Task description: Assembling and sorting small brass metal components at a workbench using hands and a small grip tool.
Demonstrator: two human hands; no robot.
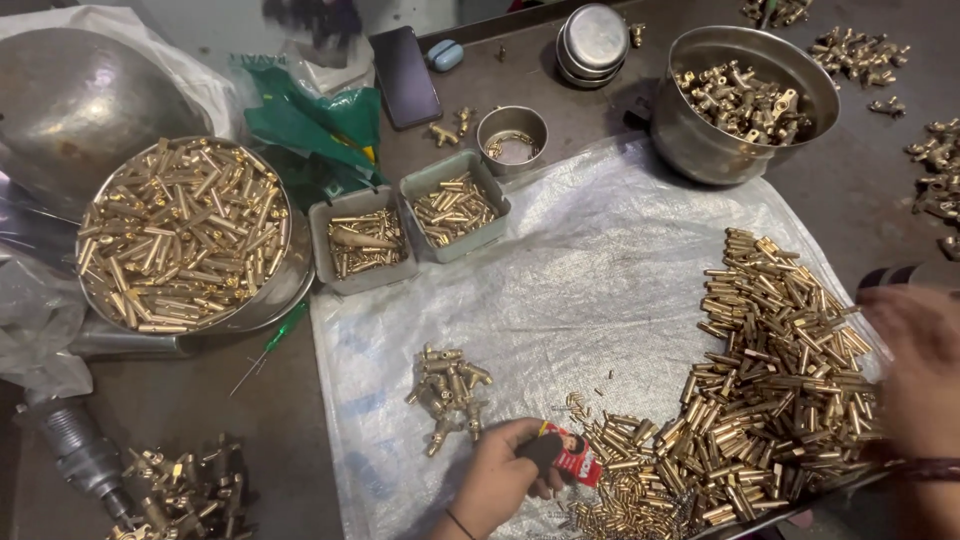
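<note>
Sorting brass parts: left hand (497, 478) clenched round a small red-labelled tool (566, 455), near centre; right hand (915, 370) blurred over the big right pile of brass tubes (775, 380), grip unclear. Small assembled cluster (448, 385) done; most remains.

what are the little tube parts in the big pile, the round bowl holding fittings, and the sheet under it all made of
Tube parts: likely brass, with a shiny yellow-gold metallic gleam. Round bowl: probably steel, dull grey with soft reflections. Sheet: apparently woven plastic, whitish, translucent and creased.
</note>
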